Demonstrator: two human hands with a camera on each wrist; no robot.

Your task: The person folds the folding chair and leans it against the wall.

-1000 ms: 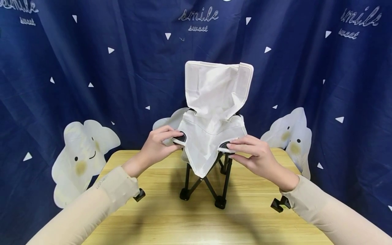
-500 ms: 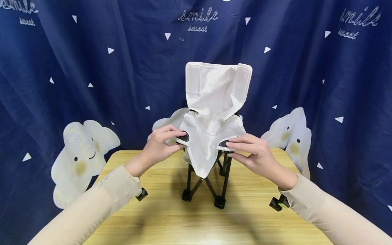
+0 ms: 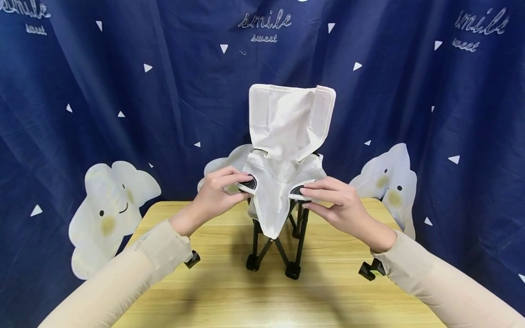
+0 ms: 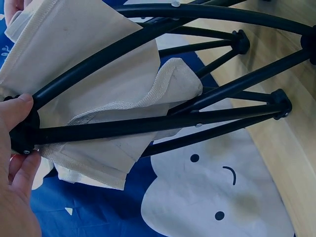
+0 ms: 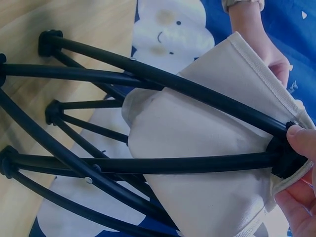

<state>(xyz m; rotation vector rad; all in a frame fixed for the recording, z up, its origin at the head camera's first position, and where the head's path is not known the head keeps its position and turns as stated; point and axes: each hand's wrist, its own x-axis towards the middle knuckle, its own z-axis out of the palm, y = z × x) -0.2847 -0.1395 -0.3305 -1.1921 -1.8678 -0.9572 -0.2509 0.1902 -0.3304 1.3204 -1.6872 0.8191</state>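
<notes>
Above the tabletop (image 3: 221, 296), the left hand's grip (image 3: 215, 187) is pinching one black corner (image 3: 251, 183) of the chair (image 3: 287, 118), and the right hand's grip (image 3: 344, 202) is pinching another. Between them, the white seat (image 3: 272, 205) is dipping to a point. Crossed black legs (image 3: 302, 234) are holding the chair up on the tabletop. Behind, a blue curtain (image 3: 180, 100) is hanging.

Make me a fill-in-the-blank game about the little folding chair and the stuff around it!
1. The left grip pinches one front corner of the folding chair's seat, and the ____ grip pinches the other.
2. The chair's legs are coloured ____.
3. Its feet rest on a wooden ____.
4. On the curtain, straight above the chair, the word over "sweet" is "____".

Missing words: right; black; table; smile.
</notes>
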